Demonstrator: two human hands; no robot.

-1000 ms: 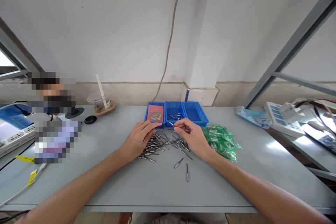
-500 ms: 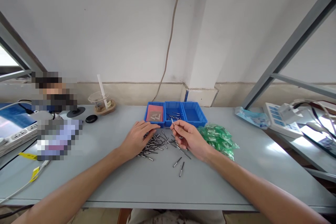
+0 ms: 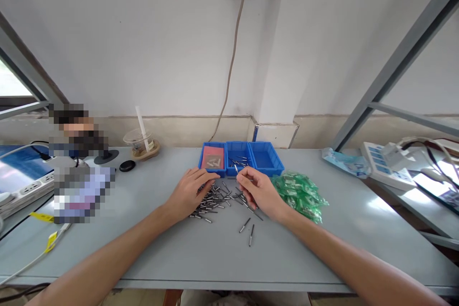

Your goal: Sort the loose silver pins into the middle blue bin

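My right hand (image 3: 258,189) pinches a small metal rod (image 3: 235,168) between thumb and fingertips, its bright tip pointing up toward the middle blue bin (image 3: 238,145). My left hand (image 3: 191,190) rests over the left side of a pile of dark and silver metal rods (image 3: 211,202); its fingers are stretched out, the thumb is apart, and nothing shows in its grasp. Part of the pile is hidden beneath that hand. Two loose rods, one of them a dark-ended rod (image 3: 251,235), lie nearer to me. Several rods (image 3: 239,161) are in the middle bin.
The left blue bin (image 3: 201,158) holds a pink sheet and a small bag of parts; the right blue bin (image 3: 274,158) adjoins the middle one. Green plastic packets (image 3: 300,195) lie right of my hand. Farther left stand a lidded cup (image 3: 138,141) and a black disc (image 3: 127,166).
The camera view has shifted slightly, so the scene sits a little lower. My right hand still pinches the rod, and my left hand stays over the pile.
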